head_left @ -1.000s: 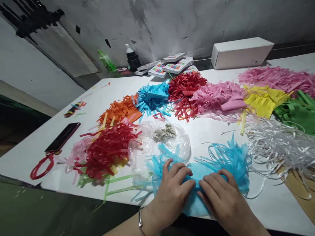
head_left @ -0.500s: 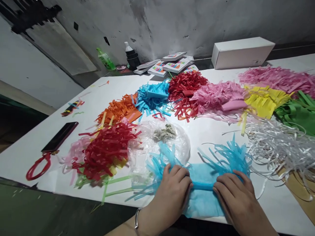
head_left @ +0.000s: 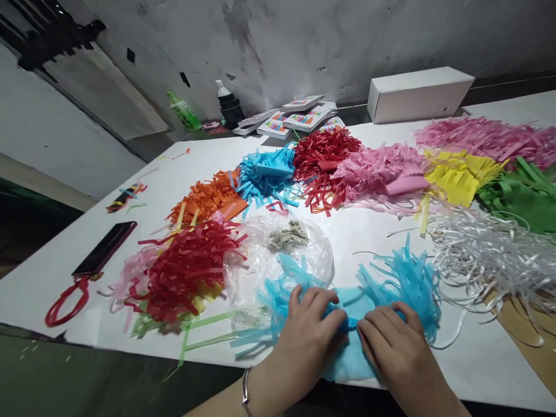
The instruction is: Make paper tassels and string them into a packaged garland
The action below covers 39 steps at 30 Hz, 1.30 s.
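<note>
A light blue fringed tissue piece (head_left: 354, 359) lies at the table's front edge, with loose strips fanning out beyond both hands. My left hand (head_left: 310, 333) has its fingers closed on the folded middle band of the tissue. From the right, my right hand (head_left: 388, 341) pinches the same band, its fingertips close to my left hand. Both thumbs are largely hidden. Behind my left hand is a clear plastic bag (head_left: 321, 255) with a small greyish bundle (head_left: 290, 236) on it. White ribbon strands (head_left: 486, 260) lie tangled to the right.
Fringed bunches in red (head_left: 186, 272), orange (head_left: 208, 200), blue (head_left: 267, 171), pink (head_left: 382, 168), yellow (head_left: 463, 174) and green (head_left: 516, 191) curve across the table. A phone (head_left: 104, 249) lies left. Small boxes (head_left: 306, 119) and a white box (head_left: 419, 95) stand at the back.
My right hand has moved left, closer to my left hand, and the gap between them has narrowed. The blue band between them now shows less. The view has shifted slightly.
</note>
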Each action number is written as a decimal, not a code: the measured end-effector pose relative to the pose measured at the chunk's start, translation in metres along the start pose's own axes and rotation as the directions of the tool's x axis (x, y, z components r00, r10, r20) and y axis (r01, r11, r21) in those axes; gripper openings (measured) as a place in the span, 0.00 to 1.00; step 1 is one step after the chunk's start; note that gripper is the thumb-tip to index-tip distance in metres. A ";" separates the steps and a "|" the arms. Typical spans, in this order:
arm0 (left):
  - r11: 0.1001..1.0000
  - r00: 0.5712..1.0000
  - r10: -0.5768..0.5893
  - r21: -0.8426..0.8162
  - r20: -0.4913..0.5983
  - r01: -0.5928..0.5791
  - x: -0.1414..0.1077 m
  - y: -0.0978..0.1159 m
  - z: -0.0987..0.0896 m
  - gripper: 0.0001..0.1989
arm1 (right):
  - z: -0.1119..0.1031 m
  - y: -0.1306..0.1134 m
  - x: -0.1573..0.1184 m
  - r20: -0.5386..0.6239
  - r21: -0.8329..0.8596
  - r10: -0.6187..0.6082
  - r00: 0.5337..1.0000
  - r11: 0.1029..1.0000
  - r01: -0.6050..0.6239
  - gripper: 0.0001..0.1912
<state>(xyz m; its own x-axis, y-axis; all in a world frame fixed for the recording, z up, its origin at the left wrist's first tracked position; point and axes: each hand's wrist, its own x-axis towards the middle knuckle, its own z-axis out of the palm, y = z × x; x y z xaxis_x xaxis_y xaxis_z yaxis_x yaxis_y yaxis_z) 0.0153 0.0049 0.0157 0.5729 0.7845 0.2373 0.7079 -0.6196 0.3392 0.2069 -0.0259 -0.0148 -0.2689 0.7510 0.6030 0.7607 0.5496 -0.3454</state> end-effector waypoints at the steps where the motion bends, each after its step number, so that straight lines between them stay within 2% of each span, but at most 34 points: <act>1: 0.999 0.999 0.034 -0.002 -0.030 -0.034 -0.001 -0.001 0.001 0.06 | 0.000 0.000 0.002 -0.012 0.021 0.021 1.000 1.000 -0.021 0.13; 4: 0.995 0.992 0.099 -0.002 -0.081 -0.099 -0.002 -0.002 0.005 0.07 | 0.001 -0.004 0.005 -0.011 0.042 0.047 0.999 0.998 -0.047 0.12; 6: 0.993 0.990 0.119 0.010 -0.075 -0.119 -0.001 -0.002 0.007 0.06 | 0.004 -0.006 0.006 0.020 0.024 0.030 0.999 0.999 -0.031 0.14; 9: 0.988 0.989 0.149 0.043 -0.021 -0.148 0.001 -0.002 0.009 0.07 | 0.006 -0.007 0.006 0.043 0.010 -0.016 0.999 1.000 0.015 0.19; 12: 0.986 0.988 0.150 0.073 0.039 -0.153 0.001 -0.004 0.012 0.06 | 0.003 -0.001 0.001 0.046 0.029 -0.051 0.998 0.998 0.050 0.20; 19: 0.993 0.989 0.072 0.080 0.130 -0.083 0.001 -0.001 0.009 0.06 | -0.013 0.018 -0.023 0.039 0.049 0.036 0.999 0.998 -0.037 0.17; 23: 0.985 0.977 -0.028 0.172 0.211 -0.009 0.008 0.009 0.006 0.04 | -0.013 0.012 -0.020 -0.010 -0.003 0.131 0.991 0.991 -0.131 0.13; 27: 0.965 0.953 -0.120 0.259 0.278 0.045 0.017 0.017 0.001 0.03 | -0.010 0.004 -0.015 -0.036 -0.094 0.235 0.971 0.967 -0.238 0.15; 29: 0.969 0.963 -0.070 0.248 0.259 0.003 0.019 0.017 -0.002 0.03 | -0.010 0.003 -0.016 -0.035 -0.131 0.244 0.969 0.960 -0.246 0.14; 31: 0.970 0.974 0.073 0.213 0.213 -0.119 0.017 0.015 -0.002 0.05 | -0.009 0.003 -0.019 -0.023 -0.145 0.210 0.977 0.967 -0.211 0.12; 34: 0.934 0.947 0.263 0.197 0.183 -0.297 0.014 0.012 0.001 0.08 | -0.007 0.003 -0.023 0.003 -0.130 0.112 0.994 0.985 -0.111 0.13; 36: 0.912 0.927 0.310 0.210 0.210 -0.352 0.016 0.011 0.004 0.09 | -0.005 0.002 -0.022 0.000 -0.119 0.073 0.997 0.990 -0.072 0.13; 39: 0.891 0.911 0.346 0.227 0.223 -0.394 0.026 0.008 0.006 0.10 | -0.004 0.000 -0.016 -0.021 -0.127 0.087 0.996 0.988 -0.089 0.11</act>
<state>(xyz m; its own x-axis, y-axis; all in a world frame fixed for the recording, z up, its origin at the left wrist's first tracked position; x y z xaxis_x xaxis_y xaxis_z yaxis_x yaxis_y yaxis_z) 0.0385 0.0203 0.0191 0.8592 0.4946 0.1309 0.4986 -0.8668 0.0023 0.2132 -0.0393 -0.0216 -0.1895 0.7880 0.5857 0.8506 0.4298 -0.3030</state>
